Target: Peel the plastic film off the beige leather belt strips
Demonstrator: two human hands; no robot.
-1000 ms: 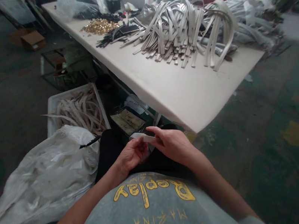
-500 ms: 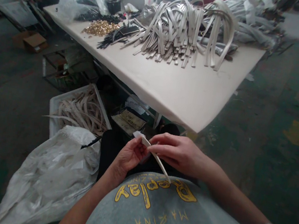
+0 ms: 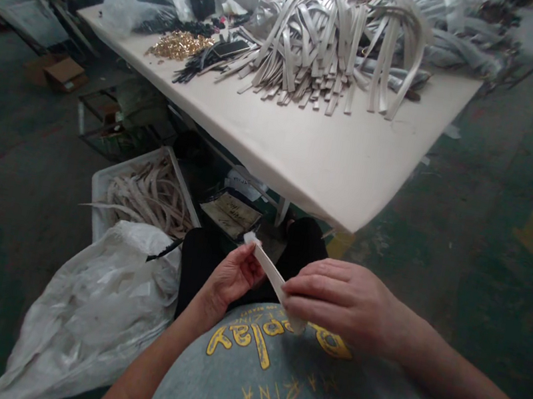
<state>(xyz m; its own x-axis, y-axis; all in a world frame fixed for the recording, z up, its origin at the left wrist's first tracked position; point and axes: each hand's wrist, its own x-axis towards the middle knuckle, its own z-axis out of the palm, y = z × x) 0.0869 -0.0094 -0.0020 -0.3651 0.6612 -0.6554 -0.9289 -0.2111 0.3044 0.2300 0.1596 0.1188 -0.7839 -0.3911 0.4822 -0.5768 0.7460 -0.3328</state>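
Observation:
A pale flat strap (image 3: pixel 270 270) slants in front of my shirt, its upper end pinched between the thumb and fingers of my left hand (image 3: pixel 235 275). A small whitish, slightly see-through piece (image 3: pixel 250 238) sticks out at that same end, above the left fingertips; what it is made of I cannot tell. Further down the strap, my right hand (image 3: pixel 344 299) has its fingers closed on it, palm turned down. Part of the strap is hidden under the right fingers.
On the table (image 3: pixel 332 169) lies a heap of silvery-beige straps (image 3: pixel 315 52), beside black strips (image 3: pixel 200 62) and gold metal pieces (image 3: pixel 179 45). A crate (image 3: pixel 97 189) of beige strips stands at floor level left, behind a white plastic sack (image 3: pixel 97 308). A cardboard box (image 3: pixel 66 73) sits further off.
My right hand has slid down and to the right along the strap, away from my left hand. The strap has swung from nearly level to slanting. My left hand stays almost in place.

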